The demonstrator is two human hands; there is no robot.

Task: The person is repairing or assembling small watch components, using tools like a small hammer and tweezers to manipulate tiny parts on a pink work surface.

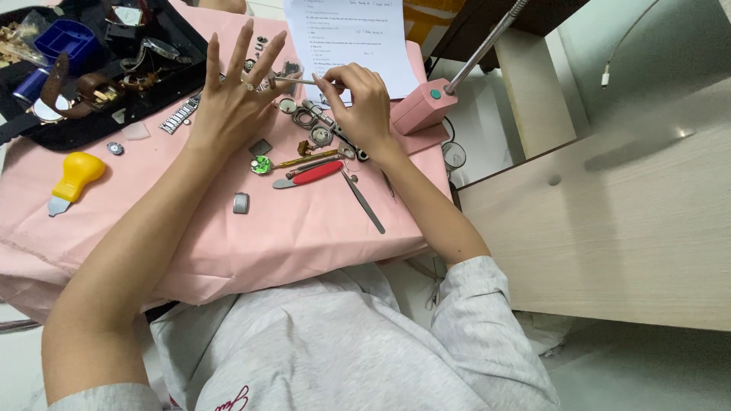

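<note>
left hand [232, 95] was splayed open, its thumb steadying a thin metal tool [293, 80] pinched by the right hand [362, 103] above watch parts [316, 133]; fine alignment seemed next.

A cloth [228, 236] covers the table. A tray [91, 125] sits at its far left corner, a sheet of paper [350, 34] at the far edge, a lamp base [422, 106] at the right edge. Small tools [320, 171] lie mid-cloth, a handled opener [72, 179] near the left edge.

Pink cloth [304, 228] over the table; yellow-handled tool [75, 176]; red-handled tool [316, 173]; small green round part [261, 164]; blue box [67, 39] in a black tray [91, 125]; pink lamp base [423, 106]; white printed sheet [358, 34]; grey sleeves [480, 304]
</note>
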